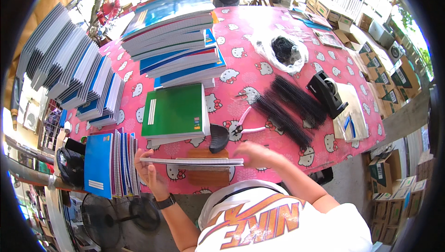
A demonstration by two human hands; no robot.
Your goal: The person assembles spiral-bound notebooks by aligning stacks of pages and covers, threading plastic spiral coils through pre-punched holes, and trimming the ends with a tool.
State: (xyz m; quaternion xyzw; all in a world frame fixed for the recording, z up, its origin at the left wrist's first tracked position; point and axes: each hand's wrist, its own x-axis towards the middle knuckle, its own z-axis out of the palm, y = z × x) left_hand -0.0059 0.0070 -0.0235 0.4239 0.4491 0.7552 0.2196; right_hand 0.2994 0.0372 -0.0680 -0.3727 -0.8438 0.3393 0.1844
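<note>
A thin notebook [199,161], seen edge-on, is held level above a brown wooden board [204,178] at the table's near edge. My left hand [154,178], with a dark watch on the wrist, grips its left end between thumb and fingers. At the other end is my right hand [255,155], its fingers smeared by motion; whether they hold the notebook I cannot tell. Just beyond lie a black curved piece [219,138] and pink-handled pliers [243,124]. A green notebook [174,108] tops a low stack behind my left hand.
Tall notebook stacks [169,25] stand at the back, with more at the left [69,62] and upright blue-covered ones [99,164] nearby. Black spiral coils [285,122], a tape dispenser [327,94] and a plastic bag [285,55] occupy the right. Cardboard boxes [382,78] line the right side.
</note>
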